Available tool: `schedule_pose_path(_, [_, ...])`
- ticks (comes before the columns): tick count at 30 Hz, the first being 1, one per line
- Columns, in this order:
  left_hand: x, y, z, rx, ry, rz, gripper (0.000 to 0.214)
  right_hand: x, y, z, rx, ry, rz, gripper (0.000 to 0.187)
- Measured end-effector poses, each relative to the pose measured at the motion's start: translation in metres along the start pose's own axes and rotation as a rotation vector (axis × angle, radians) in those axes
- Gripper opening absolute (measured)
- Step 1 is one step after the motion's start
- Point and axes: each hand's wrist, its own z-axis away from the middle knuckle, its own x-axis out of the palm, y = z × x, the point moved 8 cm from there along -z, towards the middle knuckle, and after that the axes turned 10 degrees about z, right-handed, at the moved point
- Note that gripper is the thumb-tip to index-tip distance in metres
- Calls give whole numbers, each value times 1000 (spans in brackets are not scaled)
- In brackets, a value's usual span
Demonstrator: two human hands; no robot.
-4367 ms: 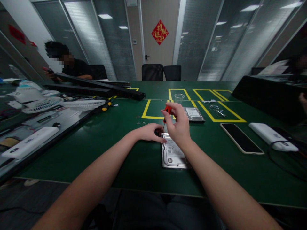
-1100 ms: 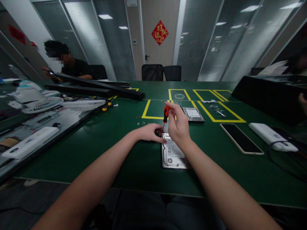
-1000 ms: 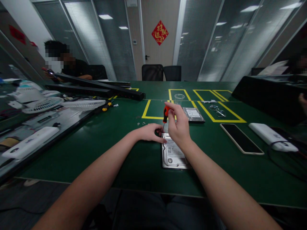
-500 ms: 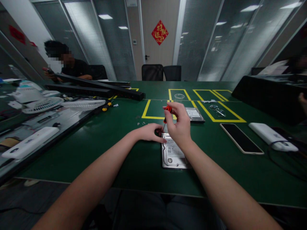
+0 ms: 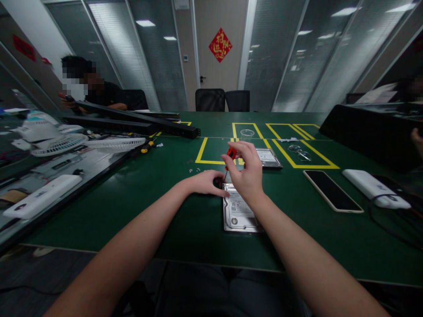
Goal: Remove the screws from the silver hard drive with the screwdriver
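Note:
A silver hard drive (image 5: 238, 214) lies flat on the green table (image 5: 165, 198) in front of me. My right hand (image 5: 246, 174) is closed on a small screwdriver with a red handle (image 5: 231, 153), held upright with its tip down at the drive's far left corner. My left hand (image 5: 206, 182) rests on the table against that same corner, its fingers curled around the spot; what they pinch is hidden. A few tiny screws (image 5: 194, 169) lie on the table to the left.
A second hard drive (image 5: 267, 157) and a clear plastic cup (image 5: 246, 134) sit inside yellow taped boxes. A phone (image 5: 332, 190) and a white power bank (image 5: 372, 187) lie to the right. Fan parts (image 5: 87, 143) and long black bars (image 5: 139, 121) fill the left, where another person sits.
My right hand's fingers have shifted round the red handle, turning the screwdriver in place. The left hand and the drive have stayed still.

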Motion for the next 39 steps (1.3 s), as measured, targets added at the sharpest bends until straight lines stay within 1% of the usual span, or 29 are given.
schedule_pose_path(3, [1,-1,-1,3,1,4,55,-1,-1,0,11,1,-19,24])
schedule_pose_path(8, [2,-4,-2,-7,-11,-28,53,1,1,1,-3,-21,-22,37])
schedule_pose_path(10, [2,-4,-2,-13,-14,-26,53,1,3,1,-4,-21,-22,38])
schedule_pose_path(26, [2,-4,-2,-21,-21,-35,58,2,5,2,24,-6,-19,23])
schedule_pose_path(32, [2,-2,-1,-9,-23,-22,57,5,9,3,50,-20,-93,23])
schedule_pose_path(39, [0,-2,-1,-1,2,13,54,1,2,0,10,-11,-32,23])
